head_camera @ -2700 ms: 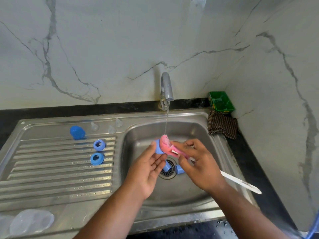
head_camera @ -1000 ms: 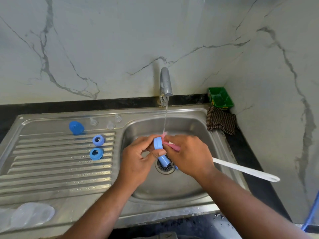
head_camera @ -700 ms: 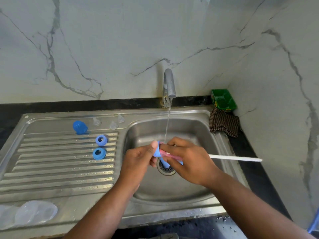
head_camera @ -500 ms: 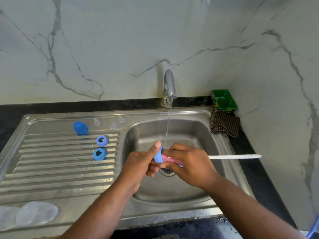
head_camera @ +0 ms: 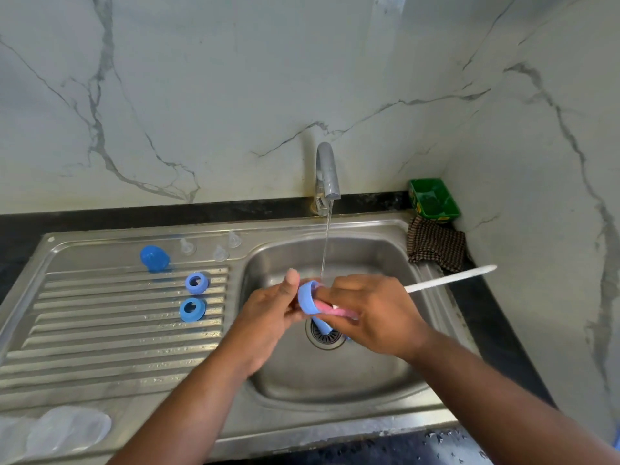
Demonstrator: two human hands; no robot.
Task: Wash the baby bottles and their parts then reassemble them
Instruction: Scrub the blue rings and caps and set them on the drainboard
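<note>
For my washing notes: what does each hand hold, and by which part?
The left hand holds the blue ring by its outer side. The right hand grips the brush near its pink sponge end; the white handle sticks out free.

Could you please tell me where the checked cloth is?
The checked cloth lies on the right in the head view, at the back corner of the sink, just in front of the green tray.

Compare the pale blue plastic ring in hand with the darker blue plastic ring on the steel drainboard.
The pale blue plastic ring is held on edge by the left hand, a pink sponge brush against it; the darker blue plastic ring lies flat, untouched, on the steel drainboard. Both are round and blue.
</note>
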